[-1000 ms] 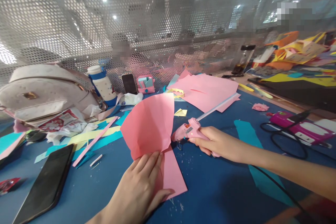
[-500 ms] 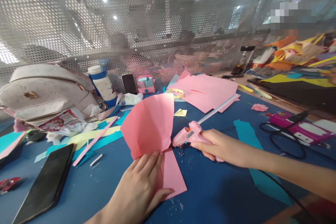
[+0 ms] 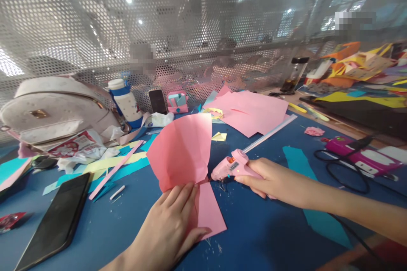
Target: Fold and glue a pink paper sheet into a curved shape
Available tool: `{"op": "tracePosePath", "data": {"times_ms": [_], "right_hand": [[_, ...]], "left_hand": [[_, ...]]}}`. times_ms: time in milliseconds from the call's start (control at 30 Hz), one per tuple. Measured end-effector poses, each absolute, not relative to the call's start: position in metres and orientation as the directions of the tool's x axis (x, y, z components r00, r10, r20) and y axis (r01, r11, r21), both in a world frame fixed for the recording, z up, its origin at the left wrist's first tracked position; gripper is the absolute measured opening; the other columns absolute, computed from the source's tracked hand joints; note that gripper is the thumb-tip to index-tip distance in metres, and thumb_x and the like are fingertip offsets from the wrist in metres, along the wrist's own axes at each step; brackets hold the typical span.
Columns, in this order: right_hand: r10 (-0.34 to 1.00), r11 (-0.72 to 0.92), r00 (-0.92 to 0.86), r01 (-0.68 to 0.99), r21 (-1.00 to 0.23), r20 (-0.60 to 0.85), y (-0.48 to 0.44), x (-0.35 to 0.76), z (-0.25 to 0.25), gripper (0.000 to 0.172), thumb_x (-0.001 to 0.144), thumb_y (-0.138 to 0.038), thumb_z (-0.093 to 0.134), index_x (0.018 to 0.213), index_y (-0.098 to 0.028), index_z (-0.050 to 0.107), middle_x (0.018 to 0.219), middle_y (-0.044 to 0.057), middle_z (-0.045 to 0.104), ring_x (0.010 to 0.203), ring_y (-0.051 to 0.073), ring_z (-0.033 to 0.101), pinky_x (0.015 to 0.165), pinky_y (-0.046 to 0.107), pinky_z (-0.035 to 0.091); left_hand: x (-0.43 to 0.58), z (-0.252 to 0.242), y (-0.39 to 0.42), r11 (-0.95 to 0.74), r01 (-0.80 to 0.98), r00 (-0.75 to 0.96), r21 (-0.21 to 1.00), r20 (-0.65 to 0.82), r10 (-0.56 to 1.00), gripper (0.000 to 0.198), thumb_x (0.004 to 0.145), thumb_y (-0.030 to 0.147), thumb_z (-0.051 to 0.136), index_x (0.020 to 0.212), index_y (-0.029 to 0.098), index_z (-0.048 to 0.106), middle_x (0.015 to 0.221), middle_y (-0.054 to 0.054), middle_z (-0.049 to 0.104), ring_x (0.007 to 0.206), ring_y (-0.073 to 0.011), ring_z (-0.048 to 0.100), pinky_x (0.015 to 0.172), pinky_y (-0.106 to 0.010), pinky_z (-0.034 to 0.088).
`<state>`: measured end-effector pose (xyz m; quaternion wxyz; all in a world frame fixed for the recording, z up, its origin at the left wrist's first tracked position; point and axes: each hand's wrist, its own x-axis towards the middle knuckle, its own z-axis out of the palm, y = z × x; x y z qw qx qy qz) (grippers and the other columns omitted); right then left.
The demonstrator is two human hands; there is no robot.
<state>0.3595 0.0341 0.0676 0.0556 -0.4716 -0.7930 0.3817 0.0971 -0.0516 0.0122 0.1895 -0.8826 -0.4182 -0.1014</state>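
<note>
My left hand (image 3: 168,230) lies flat with fingers spread on a folded pink paper sheet (image 3: 184,152), pinning its lower part to the blue table while the upper flap stands up. My right hand (image 3: 270,180) is wrapped round a pink hot glue gun (image 3: 233,165). A long white glue stick (image 3: 270,132) juts from its back. The gun's nozzle points left and touches the right edge of the pink paper near the fold.
A black phone (image 3: 54,220) lies at the left front. A white bag (image 3: 47,110), a bottle (image 3: 125,101), paper strips (image 3: 111,165) and a stack of pink sheets (image 3: 251,110) sit behind. Black scissors (image 3: 346,169), a magenta tool (image 3: 365,156) and a perforated metal screen (image 3: 190,29) stand around.
My right hand has lowered the glue gun slightly and brought its nozzle closer to the paper's edge. My left hand has stayed on the paper.
</note>
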Motion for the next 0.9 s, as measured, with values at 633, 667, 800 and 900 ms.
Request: {"op": "tracePosePath", "data": {"times_ms": [633,667,800,900], "right_hand": [[0.789,0.331,-0.566,0.718,-0.613,-0.237,0.028,0.353,0.071,0.050,0.096,-0.055,0.041,0.060,-0.019,0.045,0.051,-0.002,0.051,0.048,0.011,0.046,0.052,0.026,0.030],[0.791,0.336,-0.567,0.719,-0.609,-0.232,0.028,0.353,0.071,0.050,0.096,-0.055,0.041,0.061,-0.019,0.044,0.051,-0.002,0.051,0.048,0.011,0.046,0.052,0.026,0.030],[0.790,0.336,-0.563,0.729,-0.597,-0.242,0.026,0.351,0.072,0.048,0.096,-0.053,0.041,0.061,-0.020,0.042,0.051,-0.003,0.048,0.047,0.011,0.044,0.050,0.027,0.028],[0.794,0.334,-0.556,0.737,-0.588,-0.246,0.025,0.348,0.072,0.045,0.095,-0.051,0.043,0.063,-0.020,0.042,0.052,-0.004,0.046,0.047,0.010,0.042,0.049,0.026,0.026]], "left_hand": [[0.097,0.014,-0.054,-0.573,0.773,0.635,-0.273,0.327,0.700,0.070,0.096,0.063,0.034,0.126,0.006,0.062,0.124,-0.014,0.068,0.105,-0.0280,0.068,0.084,-0.038,0.058],[0.097,0.014,-0.054,-0.578,0.770,0.638,-0.272,0.323,0.699,0.068,0.096,0.063,0.036,0.126,0.008,0.062,0.124,-0.014,0.067,0.105,-0.0281,0.068,0.084,-0.039,0.059],[0.096,0.016,-0.055,-0.593,0.766,0.642,-0.247,0.330,0.692,0.062,0.097,0.060,0.038,0.125,0.011,0.064,0.127,-0.013,0.066,0.105,-0.0274,0.068,0.083,-0.038,0.061],[0.095,0.018,-0.055,-0.595,0.771,0.634,-0.225,0.351,0.689,0.064,0.098,0.059,0.036,0.120,0.006,0.066,0.123,-0.014,0.068,0.103,-0.0270,0.069,0.083,-0.037,0.061]]}}
